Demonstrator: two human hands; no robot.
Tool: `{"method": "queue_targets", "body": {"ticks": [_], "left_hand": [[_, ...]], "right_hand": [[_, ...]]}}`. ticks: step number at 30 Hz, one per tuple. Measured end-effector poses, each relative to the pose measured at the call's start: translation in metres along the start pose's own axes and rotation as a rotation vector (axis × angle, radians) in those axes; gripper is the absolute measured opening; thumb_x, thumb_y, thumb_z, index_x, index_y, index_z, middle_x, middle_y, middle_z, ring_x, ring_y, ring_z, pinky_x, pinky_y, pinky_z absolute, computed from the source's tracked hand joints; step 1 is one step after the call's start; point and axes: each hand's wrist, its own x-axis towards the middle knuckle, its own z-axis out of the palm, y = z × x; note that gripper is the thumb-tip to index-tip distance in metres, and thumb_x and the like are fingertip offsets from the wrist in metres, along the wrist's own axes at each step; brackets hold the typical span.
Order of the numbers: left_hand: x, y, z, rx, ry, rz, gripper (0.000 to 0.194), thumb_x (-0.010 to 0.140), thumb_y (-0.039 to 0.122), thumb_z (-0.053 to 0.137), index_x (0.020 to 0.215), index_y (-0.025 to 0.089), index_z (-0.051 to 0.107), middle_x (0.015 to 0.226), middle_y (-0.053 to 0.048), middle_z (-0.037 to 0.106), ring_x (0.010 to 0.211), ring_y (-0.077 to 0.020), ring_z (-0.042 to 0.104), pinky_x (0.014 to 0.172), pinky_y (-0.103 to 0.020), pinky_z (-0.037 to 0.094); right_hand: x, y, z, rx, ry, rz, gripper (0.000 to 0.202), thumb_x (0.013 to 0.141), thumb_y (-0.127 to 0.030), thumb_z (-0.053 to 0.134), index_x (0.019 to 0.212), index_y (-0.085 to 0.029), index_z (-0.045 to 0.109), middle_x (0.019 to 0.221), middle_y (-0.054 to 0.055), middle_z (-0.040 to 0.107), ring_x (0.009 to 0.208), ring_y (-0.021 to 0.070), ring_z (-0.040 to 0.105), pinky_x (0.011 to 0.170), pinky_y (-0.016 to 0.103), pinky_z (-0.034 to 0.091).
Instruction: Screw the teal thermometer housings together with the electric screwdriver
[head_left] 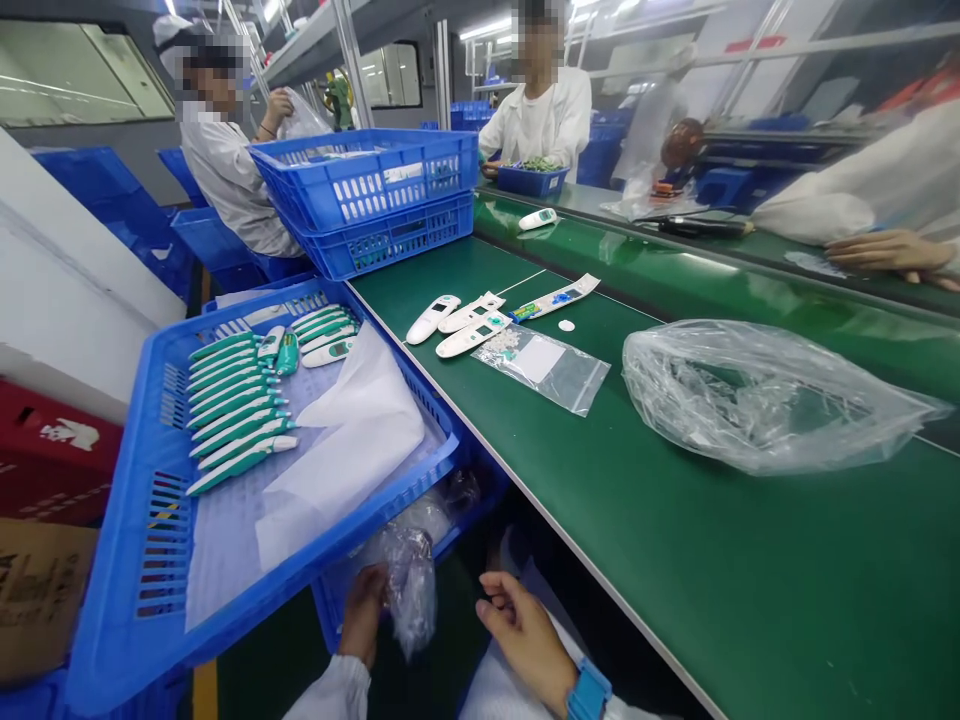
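At the bottom, below the rim of the large blue basket, my left hand is closed on a crumpled clear plastic bag. My right hand, with a blue watch at the wrist, hovers beside the green table's edge, fingers loosely curled and apart, holding nothing. Green-and-white devices lie in a row in the basket, next to a white sheet. On the table are white device shells and a small zip bag of little parts.
Stacked blue crates stand at the table's far left corner. A large clear plastic bag lies on the green table. A white device rests further back. Other people sit or stand beyond, one person's hand at the right.
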Motion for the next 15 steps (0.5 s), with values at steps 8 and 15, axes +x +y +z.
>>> {"method": "queue_targets", "body": {"ticks": [8, 15], "left_hand": [[-0.075, 0.071, -0.004, -0.641, -0.416, -0.264, 0.021, 0.082, 0.026, 0.052, 0.089, 0.011, 0.065, 0.068, -0.006, 0.068, 0.069, -0.0234, 0.067, 0.072, -0.035, 0.053], [-0.106, 0.113, 0.007, -0.85, -0.585, -0.354, 0.028, 0.085, 0.031, 0.05, 0.09, 0.008, 0.065, 0.072, -0.01, 0.07, 0.076, -0.0257, 0.068, 0.076, -0.036, 0.053]], "right_hand": [[-0.026, -0.006, 0.008, 0.243, -0.247, 0.133, 0.114, 0.05, -0.056, 0.075, 0.14, -0.012, 0.019, 0.127, 0.018, 0.041, 0.098, 0.0253, 0.054, 0.074, 0.034, 0.046], [-0.038, -0.016, -0.009, 0.511, -0.163, -0.024, 0.071, 0.053, -0.054, 0.077, 0.107, -0.016, 0.053, 0.067, -0.003, 0.054, 0.054, 0.0088, 0.051, 0.051, 0.02, 0.04]]}}
